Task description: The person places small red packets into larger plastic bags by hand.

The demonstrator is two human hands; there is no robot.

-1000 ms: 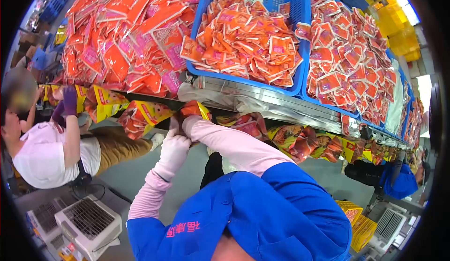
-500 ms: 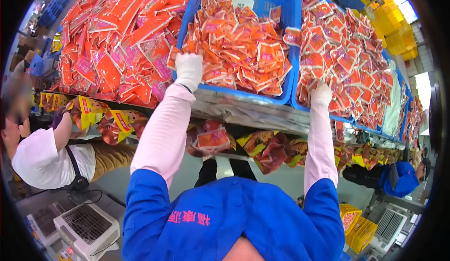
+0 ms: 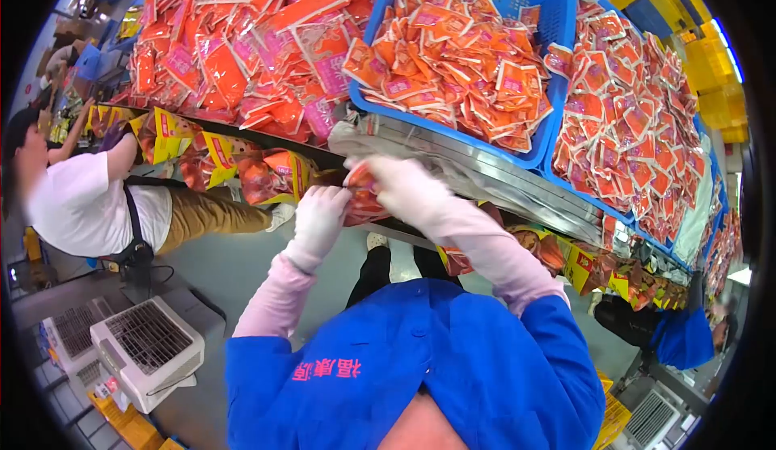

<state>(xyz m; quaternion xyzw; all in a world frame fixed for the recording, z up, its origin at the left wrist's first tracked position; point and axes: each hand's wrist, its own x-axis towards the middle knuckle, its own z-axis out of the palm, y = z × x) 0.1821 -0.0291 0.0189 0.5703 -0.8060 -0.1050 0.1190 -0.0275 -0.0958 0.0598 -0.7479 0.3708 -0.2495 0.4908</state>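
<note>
My left hand (image 3: 320,222), in a white glove, has its fingers closed at the top edge of a red-and-yellow bag hanging at the table's front edge. Beside it, my right hand (image 3: 404,191), gloved and blurred, holds a small red packet (image 3: 360,177) over that bag's mouth. Beyond my hands stands a blue basket (image 3: 461,130) heaped with small red-orange packets. A second blue basket (image 3: 594,200) of similar packets is to its right. Larger red packets (image 3: 218,66) are piled at the left.
More red-and-yellow bags (image 3: 220,156) hang along the table edge. A person in a white shirt (image 3: 77,199) stands at the left, another person in blue (image 3: 687,333) at the right. Grey-white slatted machines (image 3: 153,345) stand on the floor. Yellow crates (image 3: 711,70) are stacked at the back right.
Both hands have drawn back from the baskets to the hanging bag and come close together. The right hand now carries a packet. The view has shifted, with the baskets farther right.
</note>
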